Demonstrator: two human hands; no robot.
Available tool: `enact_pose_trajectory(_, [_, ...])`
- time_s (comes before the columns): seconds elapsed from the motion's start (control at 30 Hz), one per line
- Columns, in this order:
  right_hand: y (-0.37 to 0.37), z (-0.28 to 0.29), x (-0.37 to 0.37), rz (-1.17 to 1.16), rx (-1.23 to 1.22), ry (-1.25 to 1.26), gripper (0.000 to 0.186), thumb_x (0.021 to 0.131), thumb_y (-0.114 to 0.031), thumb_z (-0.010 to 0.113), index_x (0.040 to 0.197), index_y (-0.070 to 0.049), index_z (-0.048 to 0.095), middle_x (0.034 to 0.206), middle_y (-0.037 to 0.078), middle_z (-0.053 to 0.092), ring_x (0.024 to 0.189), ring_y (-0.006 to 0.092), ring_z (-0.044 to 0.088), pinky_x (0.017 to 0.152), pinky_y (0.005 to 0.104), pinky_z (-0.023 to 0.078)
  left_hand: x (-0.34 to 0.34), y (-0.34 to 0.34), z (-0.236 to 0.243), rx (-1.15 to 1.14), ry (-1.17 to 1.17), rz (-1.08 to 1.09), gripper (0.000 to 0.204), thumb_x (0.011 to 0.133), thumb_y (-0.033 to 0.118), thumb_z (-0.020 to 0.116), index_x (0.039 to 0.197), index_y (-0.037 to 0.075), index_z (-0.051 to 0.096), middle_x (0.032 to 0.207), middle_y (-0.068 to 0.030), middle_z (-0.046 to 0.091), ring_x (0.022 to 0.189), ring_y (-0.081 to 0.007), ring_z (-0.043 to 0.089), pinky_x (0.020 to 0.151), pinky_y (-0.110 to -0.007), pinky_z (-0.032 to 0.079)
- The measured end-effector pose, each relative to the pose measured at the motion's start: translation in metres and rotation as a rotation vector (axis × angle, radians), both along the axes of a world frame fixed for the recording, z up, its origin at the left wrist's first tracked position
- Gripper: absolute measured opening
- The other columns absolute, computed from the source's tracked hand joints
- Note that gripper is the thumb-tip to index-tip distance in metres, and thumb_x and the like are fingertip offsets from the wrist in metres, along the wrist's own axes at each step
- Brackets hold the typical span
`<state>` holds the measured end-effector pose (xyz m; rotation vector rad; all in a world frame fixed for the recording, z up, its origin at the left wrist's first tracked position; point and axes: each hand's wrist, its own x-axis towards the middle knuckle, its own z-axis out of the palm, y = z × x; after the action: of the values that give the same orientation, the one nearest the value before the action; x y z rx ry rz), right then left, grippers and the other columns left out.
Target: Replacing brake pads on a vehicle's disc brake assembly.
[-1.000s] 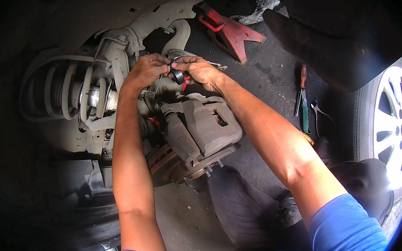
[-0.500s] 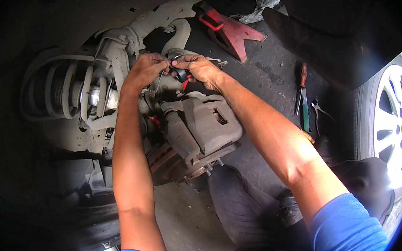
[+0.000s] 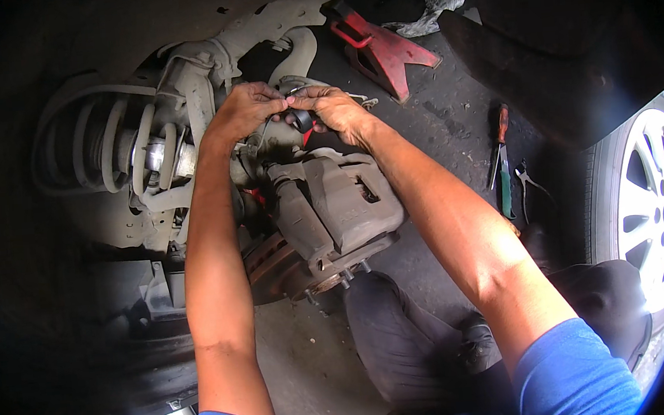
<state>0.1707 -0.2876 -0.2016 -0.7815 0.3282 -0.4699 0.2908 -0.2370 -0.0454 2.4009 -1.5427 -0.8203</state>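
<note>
My left hand (image 3: 245, 113) is closed in a pinch, its fingertips meeting those of my right hand (image 3: 332, 112) above the brake assembly. Hanging from my right hand's curled fingers is a black tape roll (image 3: 303, 121), ring-shaped. Whatever lies between the two pinches is too small to make out. A thin cable (image 3: 263, 135) runs down beneath my left fingers. Below both hands sits the dusty brake caliper (image 3: 341, 199), mounted over a rusty brake disc (image 3: 268, 263) with bare wheel studs (image 3: 345, 277).
A coil spring (image 3: 115, 150) and strut stand to the left. On the dark floor at right lie an orange-handled screwdriver (image 3: 503, 125), a green-handled tool (image 3: 506, 194) and pliers (image 3: 527, 182). A red jack stand (image 3: 392, 53) is farther back; a wheel (image 3: 636, 207) stands at far right.
My fingertips have come together, and my left hand has shifted slightly right. The tape roll has turned so its ring opening shows more. The view has moved a little.
</note>
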Motion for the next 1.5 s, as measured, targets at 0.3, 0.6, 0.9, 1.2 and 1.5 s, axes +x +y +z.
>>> enact_pose_trajectory(0.3, [0.001,0.006,-0.006,0.025,-0.014,-0.002,0.038,0.091,-0.039,0.073,0.117,-0.011,0.070,0.104,0.003,0.074,0.098,0.0127,0.062,0.079,0.0319,0.042,0.001,-0.002,-0.003,-0.030,-0.200,-0.037,0.031,0.082,0.023,0.067,0.089,-0.007,0.071,0.073,-0.0097,0.069,0.070,-0.0128,0.062,0.069,-0.029,0.049])
enact_pose_trajectory(0.6, [0.002,0.010,-0.007,-0.009,0.028,-0.023,0.032,0.092,-0.037,0.070,0.114,-0.014,0.070,0.099,0.000,0.074,0.091,0.0075,0.063,0.072,0.0288,0.042,0.007,-0.001,-0.006,-0.053,-0.214,-0.018,0.041,0.078,0.029,0.067,0.094,-0.009,0.071,0.076,-0.0134,0.070,0.073,-0.0157,0.062,0.074,-0.032,0.051])
enact_pose_trajectory(0.9, [0.001,0.010,-0.005,-0.043,0.050,-0.009,0.026,0.092,-0.032,0.067,0.112,-0.014,0.069,0.101,-0.002,0.073,0.088,0.0068,0.061,0.068,0.0258,0.042,0.009,-0.003,-0.006,-0.014,-0.210,-0.028,0.035,0.080,0.026,0.067,0.090,-0.007,0.072,0.073,-0.0109,0.069,0.071,-0.0130,0.061,0.071,-0.030,0.050])
enact_pose_trajectory(1.2, [0.001,0.007,0.001,-0.065,0.055,-0.010,0.029,0.092,-0.033,0.068,0.112,-0.012,0.070,0.100,-0.001,0.072,0.085,0.0091,0.060,0.067,0.0266,0.043,0.011,-0.003,-0.014,-0.125,0.003,-0.007,0.022,0.082,0.014,0.068,0.092,-0.005,0.068,0.075,-0.0116,0.071,0.067,-0.0124,0.063,0.065,-0.027,0.051])
enact_pose_trajectory(1.5, [-0.001,0.008,0.000,-0.052,0.034,0.030,0.026,0.094,-0.034,0.068,0.112,-0.015,0.069,0.095,-0.003,0.074,0.086,0.0050,0.064,0.065,0.0238,0.042,0.013,-0.005,-0.011,-0.041,-0.061,-0.062,0.016,0.086,0.005,0.064,0.100,-0.003,0.064,0.082,-0.0072,0.067,0.071,-0.0108,0.061,0.067,-0.026,0.050])
